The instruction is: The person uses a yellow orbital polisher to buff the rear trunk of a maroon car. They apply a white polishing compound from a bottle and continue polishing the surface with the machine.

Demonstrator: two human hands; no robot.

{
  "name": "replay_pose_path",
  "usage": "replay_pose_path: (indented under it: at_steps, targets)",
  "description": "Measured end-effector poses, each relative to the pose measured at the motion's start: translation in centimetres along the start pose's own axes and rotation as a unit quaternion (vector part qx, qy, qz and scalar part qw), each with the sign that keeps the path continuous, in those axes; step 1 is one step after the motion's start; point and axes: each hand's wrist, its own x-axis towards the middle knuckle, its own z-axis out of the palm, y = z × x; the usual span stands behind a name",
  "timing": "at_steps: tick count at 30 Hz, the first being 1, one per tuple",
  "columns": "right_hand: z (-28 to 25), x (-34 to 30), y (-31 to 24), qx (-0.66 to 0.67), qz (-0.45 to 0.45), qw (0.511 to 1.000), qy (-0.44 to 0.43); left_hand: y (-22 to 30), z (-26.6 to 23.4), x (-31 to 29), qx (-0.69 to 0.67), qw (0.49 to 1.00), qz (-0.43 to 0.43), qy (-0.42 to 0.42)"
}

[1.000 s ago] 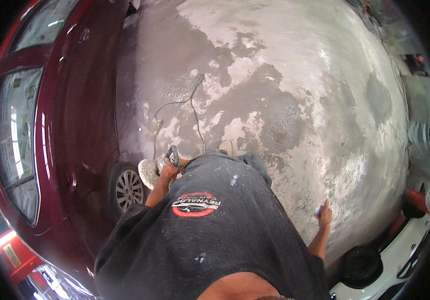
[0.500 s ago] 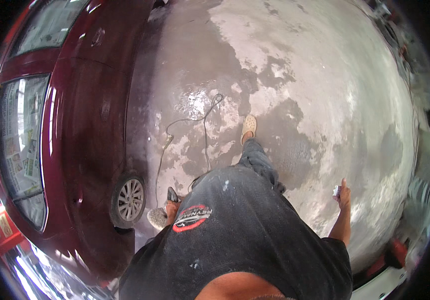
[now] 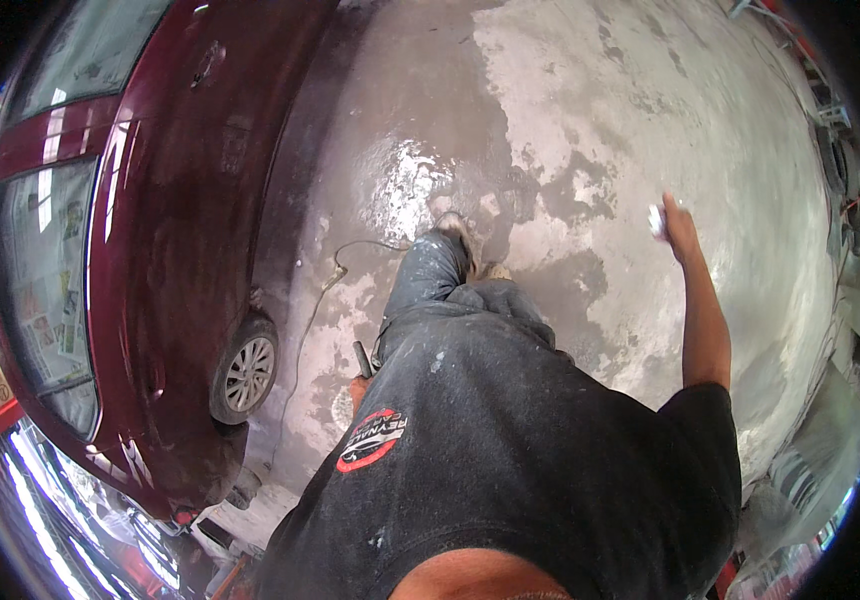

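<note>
Left grip (image 3: 358, 389) holding dark-handled tool (image 3: 361, 356), pale pad (image 3: 341, 410) below, right grip (image 3: 682, 230) around white object (image 3: 657, 221).

Beside your left grip (image 3: 358, 390), your shirt (image 3: 540, 440) flashes pale lettering in a red-ringed logo (image 3: 371, 441); farther left, illegible newsprint (image 3: 46, 310) lines the car window (image 3: 25, 195)!

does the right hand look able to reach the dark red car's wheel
Probably not: the right hand is out to the right, holding a small whitish thing, and the person's body lies between it and the wheel.
</note>
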Motion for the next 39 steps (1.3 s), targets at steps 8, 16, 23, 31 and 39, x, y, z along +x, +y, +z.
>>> replay_pose_path:
  at_steps: [8, 16, 23, 31, 39]
  targets:
    - [15.5, 12.1, -13.9, 0.029, -0.022, 0.991, -0.128, 16.1, -7.7, 6.9, -0.035, 0.997, 0.038, -0.055]
    - [17.5, 13.7, -10.0, 0.076, 0.196, 0.977, -0.041, 27.9, -18.9, 18.0, -0.066, 0.994, 0.058, -0.071]
    - [20.9, 21.2, -17.5, 0.169, 0.226, 0.959, 0.000, 37.0, -26.9, 26.9, -0.088, 0.991, 0.076, -0.061]
    - [29.3, 37.1, -38.6, 0.455, 0.157, 0.864, -0.145, 47.1, -31.6, 35.1, -0.104, 0.991, 0.076, -0.040]
    - [41.4, 57.4, -60.0, 0.584, 0.238, 0.759, -0.161, 59.9, -35.0, 38.2, -0.041, 0.999, 0.021, -0.015]
